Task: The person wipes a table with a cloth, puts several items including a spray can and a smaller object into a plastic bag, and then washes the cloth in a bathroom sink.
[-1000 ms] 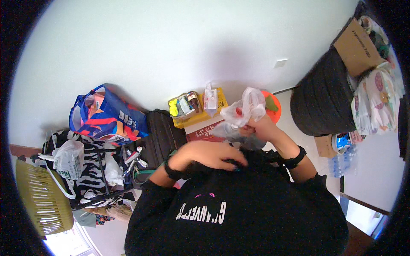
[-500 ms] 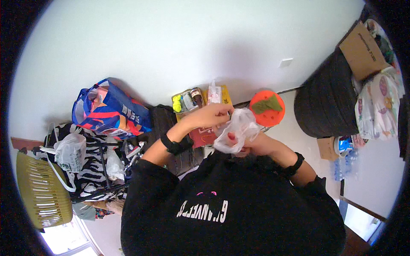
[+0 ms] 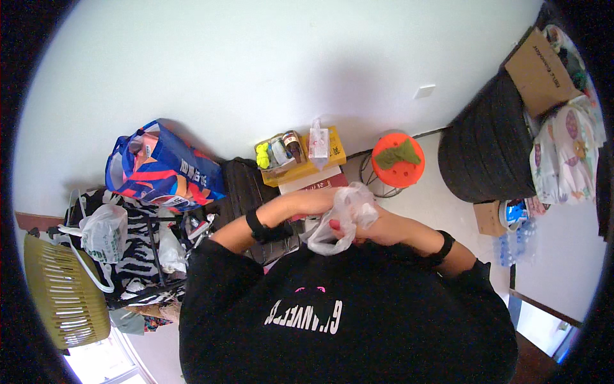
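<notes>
A thin, translucent white plastic bag (image 3: pixel 345 221) is held close in front of my chest, crumpled and hanging loosely. My right hand (image 3: pixel 382 227) is closed on its right side. From the left, my left hand (image 3: pixel 320 202) reaches to the bag's upper part; the plastic covers its fingers, so their grip cannot be made out. A small reddish patch shows at the bag's lower left, too blurred to name. Both wrists wear black bands.
Against the wall stand a yellow box (image 3: pixel 300 171) with bottles and an orange stool (image 3: pixel 398 176) with a green cloth. To the left are a blue shopping bag (image 3: pixel 185 168) and an olive plastic basket (image 3: pixel 64 288); to the right, stacked black tyres (image 3: pixel 486 144) and a cardboard box (image 3: pixel 537 70).
My left hand has come down toward my chest and its fingers have gone behind the plastic. The bag has shifted slightly lower and to the left, while my right hand stays nearly in place.
</notes>
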Demonstrator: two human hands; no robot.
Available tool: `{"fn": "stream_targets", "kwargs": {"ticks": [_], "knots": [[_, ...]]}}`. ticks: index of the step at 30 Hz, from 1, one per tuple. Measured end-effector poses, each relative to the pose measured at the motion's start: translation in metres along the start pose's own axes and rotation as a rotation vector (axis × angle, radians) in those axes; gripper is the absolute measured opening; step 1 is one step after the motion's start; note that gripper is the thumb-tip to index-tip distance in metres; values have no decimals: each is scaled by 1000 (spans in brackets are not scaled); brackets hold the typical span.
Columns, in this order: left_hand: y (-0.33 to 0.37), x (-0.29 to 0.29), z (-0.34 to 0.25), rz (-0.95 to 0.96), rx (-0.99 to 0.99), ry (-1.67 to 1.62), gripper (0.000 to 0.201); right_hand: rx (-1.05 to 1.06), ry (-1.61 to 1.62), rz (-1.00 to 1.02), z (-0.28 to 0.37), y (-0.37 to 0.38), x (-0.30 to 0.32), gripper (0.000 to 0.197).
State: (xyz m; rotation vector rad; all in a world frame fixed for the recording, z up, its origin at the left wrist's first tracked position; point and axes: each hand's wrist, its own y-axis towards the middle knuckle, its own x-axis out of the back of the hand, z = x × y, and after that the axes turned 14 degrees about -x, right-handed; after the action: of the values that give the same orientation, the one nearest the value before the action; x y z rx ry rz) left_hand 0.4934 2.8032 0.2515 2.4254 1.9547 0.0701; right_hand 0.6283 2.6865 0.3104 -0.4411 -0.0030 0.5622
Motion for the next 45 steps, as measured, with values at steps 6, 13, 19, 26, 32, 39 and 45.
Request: {"fn": "stream_targets", "kwargs": {"ticks": [6, 13, 19, 26, 32, 39, 45], "knots": [[-1, -32, -16, -461, -136, -4, 29, -4, 581, -146, -1, -3, 13, 17], [4, -43, -23, -412, -299, 494, 49, 304, 821, -150, 23, -10, 30, 21], [3, -54, -56, -955, -133, -35, 29, 284, 849, -42, 32, -11, 30, 22], [-12, -40, -75, -654, 86, -570, 43, 229, 710, -74, 33, -4, 24, 27], [3, -41, -75, -657, 11, -1138, 38, 151, 347, -302, 27, -14, -4, 30], [11, -48, -71, -853, 353, -1322, 20, 527, -527, -147, 7, -9, -12, 23], [0, -36, -27, -793, 267, -1514, 19, 538, -628, -96, 0, -16, -7, 26]]}}
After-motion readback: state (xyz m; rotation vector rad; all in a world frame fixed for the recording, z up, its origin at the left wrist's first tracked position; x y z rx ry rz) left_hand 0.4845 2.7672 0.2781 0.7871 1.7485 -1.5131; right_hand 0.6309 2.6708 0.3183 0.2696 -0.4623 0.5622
